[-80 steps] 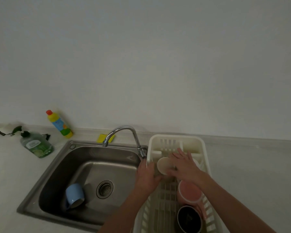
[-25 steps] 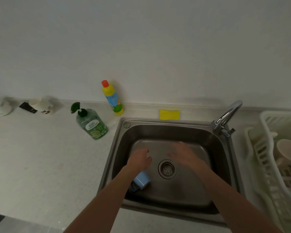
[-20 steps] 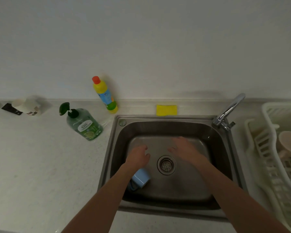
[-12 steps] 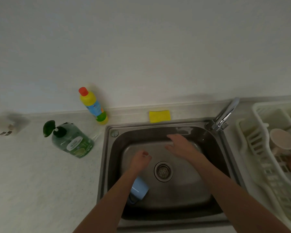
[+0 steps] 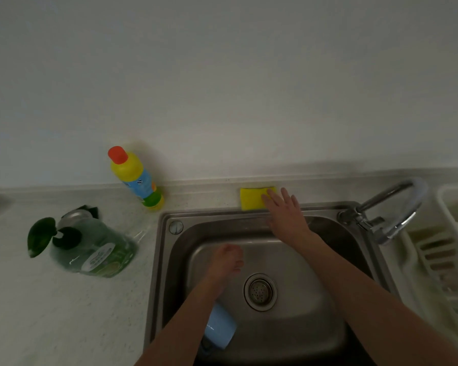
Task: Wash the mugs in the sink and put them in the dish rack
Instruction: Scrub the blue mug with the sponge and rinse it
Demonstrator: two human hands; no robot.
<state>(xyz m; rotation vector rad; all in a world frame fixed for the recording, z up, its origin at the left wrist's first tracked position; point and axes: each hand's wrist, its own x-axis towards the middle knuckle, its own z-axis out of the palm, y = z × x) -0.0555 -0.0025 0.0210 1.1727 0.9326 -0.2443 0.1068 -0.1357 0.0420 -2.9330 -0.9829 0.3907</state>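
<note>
Our right hand (image 5: 283, 212) flat, fingers spread on yellow sponge (image 5: 251, 198) — about to fetch it for scrubbing. Left hand (image 5: 226, 261) loosely curled, empty, above blue mug (image 5: 220, 330) in sink (image 5: 249, 220) — waiting.

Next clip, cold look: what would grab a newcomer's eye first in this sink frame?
Probably the right hand, fingers spread, reaching over the sink's back rim onto the yellow sponge by the wall. Next, the bright yellow bottle with an orange cap on the counter to the left, and the blue mug lying in the basin's near-left corner, partly under the left forearm.
</note>
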